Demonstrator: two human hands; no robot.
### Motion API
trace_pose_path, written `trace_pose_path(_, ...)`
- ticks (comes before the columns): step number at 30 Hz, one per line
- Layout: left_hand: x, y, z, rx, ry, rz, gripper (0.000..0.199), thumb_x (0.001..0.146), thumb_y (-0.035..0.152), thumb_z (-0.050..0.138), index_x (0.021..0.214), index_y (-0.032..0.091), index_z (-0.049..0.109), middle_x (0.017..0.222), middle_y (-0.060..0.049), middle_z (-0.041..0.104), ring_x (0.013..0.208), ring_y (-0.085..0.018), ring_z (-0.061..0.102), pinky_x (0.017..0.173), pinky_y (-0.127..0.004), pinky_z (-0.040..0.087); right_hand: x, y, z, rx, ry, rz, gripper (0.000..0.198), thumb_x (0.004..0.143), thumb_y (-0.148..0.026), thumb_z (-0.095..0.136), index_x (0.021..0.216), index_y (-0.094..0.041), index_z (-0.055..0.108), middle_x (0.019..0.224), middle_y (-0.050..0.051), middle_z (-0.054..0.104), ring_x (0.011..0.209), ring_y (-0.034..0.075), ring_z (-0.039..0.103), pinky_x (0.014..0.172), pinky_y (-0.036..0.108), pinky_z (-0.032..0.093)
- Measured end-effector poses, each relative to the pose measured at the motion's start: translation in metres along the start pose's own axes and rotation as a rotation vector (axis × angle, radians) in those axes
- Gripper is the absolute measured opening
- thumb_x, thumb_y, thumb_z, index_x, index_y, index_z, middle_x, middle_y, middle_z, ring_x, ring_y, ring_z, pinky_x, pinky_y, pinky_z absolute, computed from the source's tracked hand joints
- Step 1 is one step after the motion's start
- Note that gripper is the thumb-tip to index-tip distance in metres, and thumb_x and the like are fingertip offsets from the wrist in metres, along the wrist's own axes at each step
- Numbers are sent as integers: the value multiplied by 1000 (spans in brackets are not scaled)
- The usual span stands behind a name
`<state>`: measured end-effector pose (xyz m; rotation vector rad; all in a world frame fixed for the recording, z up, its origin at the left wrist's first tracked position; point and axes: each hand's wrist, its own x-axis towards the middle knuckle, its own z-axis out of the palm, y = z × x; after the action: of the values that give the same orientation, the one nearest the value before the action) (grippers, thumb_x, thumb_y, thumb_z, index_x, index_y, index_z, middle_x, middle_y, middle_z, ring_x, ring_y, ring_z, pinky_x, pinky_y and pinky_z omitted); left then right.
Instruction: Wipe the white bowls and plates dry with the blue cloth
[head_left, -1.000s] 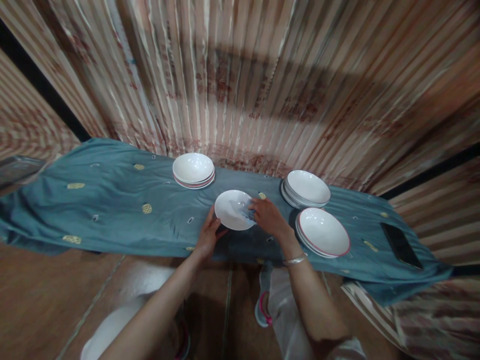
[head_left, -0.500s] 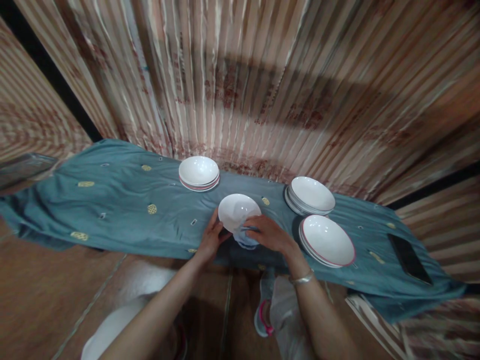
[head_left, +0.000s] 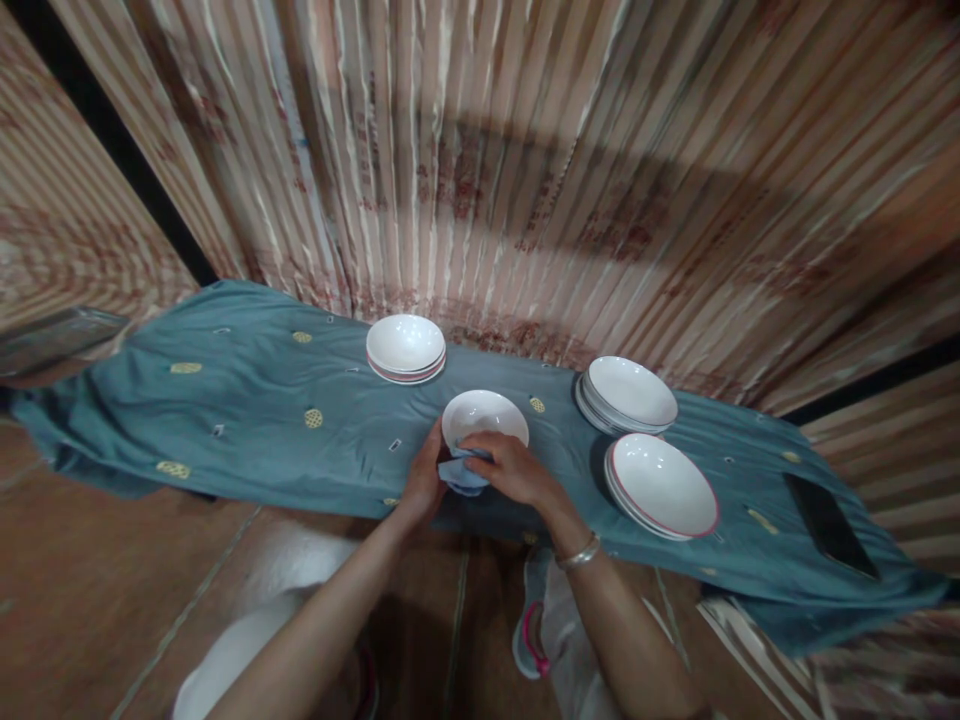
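A white bowl (head_left: pixel 487 408) is held near the front edge of the cloth-covered table, tilted a little. My left hand (head_left: pixel 426 478) grips its left side, the fingers partly hidden behind it. Over the near rim my right hand (head_left: pixel 511 464) presses a light blue cloth (head_left: pixel 463 474), which hangs partly down the outside of the bowl. Behind and to the left stands a stack of white bowls (head_left: pixel 406 343) with reddish rims in it. Two more stacks are on the right: dark-rimmed bowls (head_left: pixel 631 391) at the back and pink-rimmed bowls (head_left: pixel 664 485) in front.
A green tablecloth (head_left: pixel 255 430) with yellow pineapple prints covers the narrow table. A black phone-like slab (head_left: pixel 831 525) lies at the right end. Striped curtain (head_left: pixel 480 200) hangs right behind the table. A clear flat tray or lid (head_left: pixel 56 338) is at the far left.
My right hand has moved the blue cloth leftward along the bowl's near rim, closer to my left hand. The view has shifted slightly; the stacks stay in place.
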<state>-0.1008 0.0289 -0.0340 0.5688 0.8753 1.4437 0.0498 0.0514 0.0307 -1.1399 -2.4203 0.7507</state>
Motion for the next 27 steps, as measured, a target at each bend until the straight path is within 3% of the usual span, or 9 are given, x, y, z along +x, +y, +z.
trace_pose_path(5, -2, 7, 9, -146, 46, -110, 48, 90, 49, 56, 126, 17, 63, 111, -8, 74, 107, -24, 67, 94, -37, 52, 11, 4, 15, 24, 97, -45, 29, 88, -14, 61, 115, -19, 71, 122, 9, 70, 116, 22, 64, 104, 38, 47)
trace_pose_path(10, -7, 16, 15, -182, 140, -266, 40, 99, 43, 41, 115, 15, 65, 96, -7, 75, 96, -21, 70, 89, -36, 56, 21, 3, 21, 24, 138, -70, 36, 89, -10, 54, 118, -24, 70, 131, 8, 65, 123, 21, 59, 108, 41, 44)
trace_pose_path(17, -12, 22, 14, -83, 77, -260, 51, 98, 51, 37, 136, 22, 53, 133, -12, 64, 124, -28, 58, 93, -43, 55, 37, -3, 19, -124, 139, -72, 46, 88, -5, 43, 128, -17, 62, 139, 12, 56, 126, 21, 52, 111, 40, 41)
trace_pose_path(21, -9, 18, 9, -54, 56, -236, 53, 93, 50, 49, 142, 28, 49, 139, -10, 60, 130, -31, 54, 93, -49, 55, 46, 0, 18, -231, 140, -43, 46, 87, -6, 45, 131, -14, 58, 142, 15, 52, 126, 22, 52, 110, 38, 42)
trace_pose_path(24, -8, 14, 5, -24, 23, -181, 56, 82, 37, 69, 136, 32, 55, 140, -7, 59, 128, -31, 55, 94, -49, 55, 51, 5, 18, -325, 139, -5, 43, 90, -11, 47, 132, -12, 57, 144, 18, 50, 128, 25, 51, 111, 42, 41)
trace_pose_path(27, -7, 12, 3, -5, 15, -163, 63, 75, 29, 77, 135, 32, 57, 133, -7, 63, 124, -30, 58, 94, -49, 56, 53, 12, 16, -427, 137, 28, 46, 89, -6, 46, 134, -10, 55, 148, 20, 47, 133, 28, 47, 113, 45, 37)
